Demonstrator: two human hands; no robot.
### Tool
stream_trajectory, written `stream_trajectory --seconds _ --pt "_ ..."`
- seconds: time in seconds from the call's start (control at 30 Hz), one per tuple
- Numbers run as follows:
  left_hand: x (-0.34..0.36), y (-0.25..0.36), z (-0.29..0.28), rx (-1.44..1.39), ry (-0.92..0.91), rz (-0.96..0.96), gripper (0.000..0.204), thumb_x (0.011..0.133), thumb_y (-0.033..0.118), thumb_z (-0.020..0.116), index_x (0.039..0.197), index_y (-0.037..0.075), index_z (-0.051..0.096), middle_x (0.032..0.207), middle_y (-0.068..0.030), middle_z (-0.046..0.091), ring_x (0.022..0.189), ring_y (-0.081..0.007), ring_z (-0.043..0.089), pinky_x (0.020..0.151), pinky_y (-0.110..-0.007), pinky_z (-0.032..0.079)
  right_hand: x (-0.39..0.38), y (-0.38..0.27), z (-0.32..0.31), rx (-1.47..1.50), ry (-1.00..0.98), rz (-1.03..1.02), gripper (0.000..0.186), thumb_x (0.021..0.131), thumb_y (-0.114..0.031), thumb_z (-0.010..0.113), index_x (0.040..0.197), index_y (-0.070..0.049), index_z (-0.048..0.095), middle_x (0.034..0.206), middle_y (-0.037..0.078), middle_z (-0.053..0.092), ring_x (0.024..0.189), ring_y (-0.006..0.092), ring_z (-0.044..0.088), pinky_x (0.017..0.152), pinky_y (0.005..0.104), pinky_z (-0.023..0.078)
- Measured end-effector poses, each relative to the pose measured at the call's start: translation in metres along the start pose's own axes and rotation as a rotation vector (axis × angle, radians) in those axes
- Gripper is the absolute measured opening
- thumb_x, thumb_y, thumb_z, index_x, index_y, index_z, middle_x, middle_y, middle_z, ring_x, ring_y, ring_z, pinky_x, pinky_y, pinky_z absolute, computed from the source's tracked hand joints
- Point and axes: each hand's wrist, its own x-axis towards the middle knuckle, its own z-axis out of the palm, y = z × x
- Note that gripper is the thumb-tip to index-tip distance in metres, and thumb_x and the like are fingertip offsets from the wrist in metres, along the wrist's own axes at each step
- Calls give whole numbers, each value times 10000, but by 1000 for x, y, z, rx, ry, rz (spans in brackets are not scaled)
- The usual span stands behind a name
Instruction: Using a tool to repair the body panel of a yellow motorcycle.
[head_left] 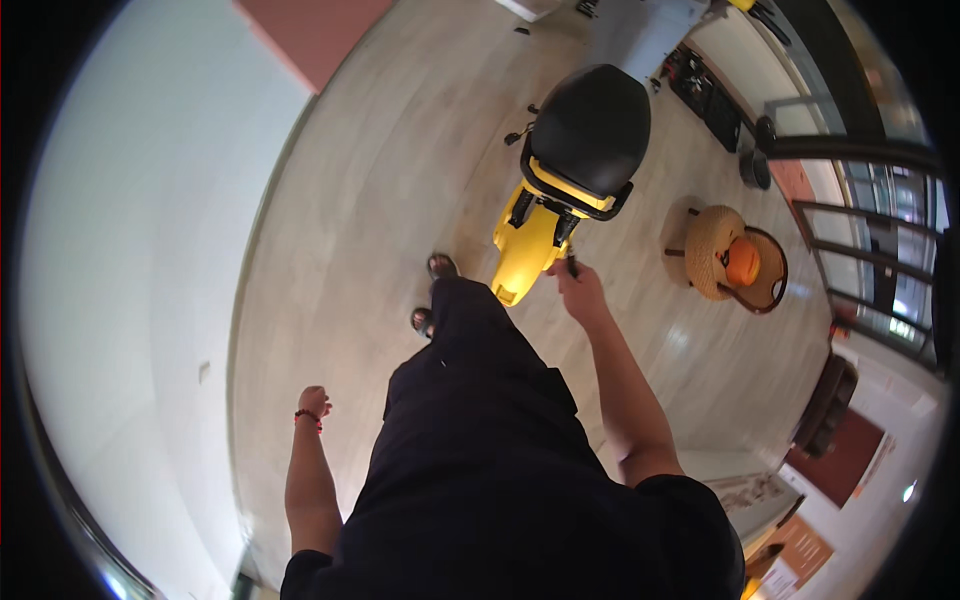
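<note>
A yellow scooter (525,255) with a broad black seat (592,130) stands ahead of me, its yellow rear end pointing my way. My right hand (580,292) is beside the right edge of that rear end, its fingers closed around a small black object (572,267). Whether this object is a loose tool or a part of the scooter, I cannot tell. My left hand (314,402) hangs low at my left side, away from the scooter. It wears a red bead bracelet (308,417), and its fingers are curled with nothing visible in them.
To the right stands a round wicker chair (715,255) with an orange cushion (742,262). Black cases (705,100) lie by the windows at the far right, near a dark bucket (754,168). A white wall (150,300) runs along my left. My sandalled feet (440,267) are close to the scooter's rear.
</note>
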Motion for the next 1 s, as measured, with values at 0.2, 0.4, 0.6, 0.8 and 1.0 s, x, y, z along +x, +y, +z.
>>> stream_trajectory --seconds 0.2,0.4,0.6,0.8,1.0 --pt "56 169 -29 44 -115 376 266 881 177 489 1102 38 543 870 -97 625 613 -184 629 489 -282 493 64 -27 24 161 179 89 344 927 -338 536 827 -33 660 581 -12 499 539 73 463 507 261 371" --pt "65 307 -83 339 -205 247 197 875 193 520 955 29 594 771 -93 615 585 -210 623 475 -331 501 147 -118 58 226 88 -59 331 911 -340 563 841 -29 656 667 55 584 643 115 533 600 284 423" --pt "83 438 -136 354 -105 289 242 886 199 504 1067 58 581 812 -90 618 625 -202 630 498 -312 509 204 -180 24 334 274 -53 320 915 -312 567 835 -8 627 610 23 517 592 96 456 556 286 388" --pt "145 634 -164 933 -233 549 124 816 175 558 889 85 601 816 -103 610 706 -266 613 605 -386 510 212 -189 38 396 467 177 277 910 -288 566 848 -35 659 644 11 539 620 94 497 581 275 402" --pt "21 848 -99 590 -568 912 368 924 272 521 1192 22 557 996 -59 630 819 -140 580 745 -269 492 265 -286 111 541 285 255 274 911 -267 525 847 -37 657 634 -4 520 598 92 512 578 252 425"
